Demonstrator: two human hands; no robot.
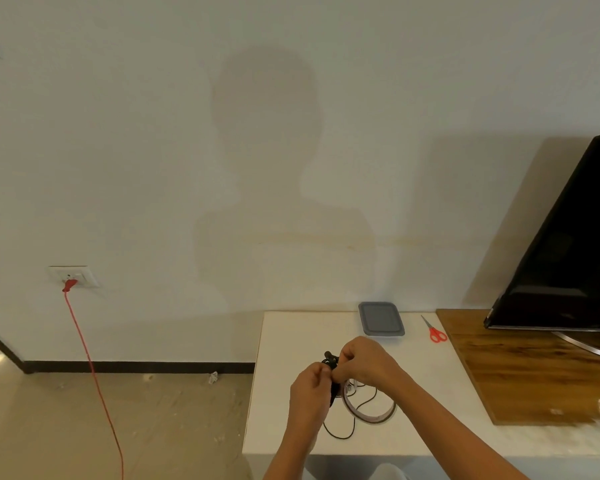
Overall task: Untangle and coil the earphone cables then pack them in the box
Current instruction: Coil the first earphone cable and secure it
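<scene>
Above the white table (291, 327), my left hand (309, 393) and my right hand (364, 362) both pinch a black earphone cable (330, 360). The bundle sits between my fingers, with an earbud sticking up at its top. Loose black loops of the cable (343, 434) hang down and trail on the table in front of me. A clear round tape roll (369, 414) lies under the cable beneath my right hand. The grey lidded box (381, 319) stands shut at the table's back edge.
Red-handled scissors (434, 331) lie right of the box. A wooden board (534, 368) holds a black TV (568, 254) at the right. A red cord (94, 368) runs from a wall socket (72, 276) down over the floor at the left.
</scene>
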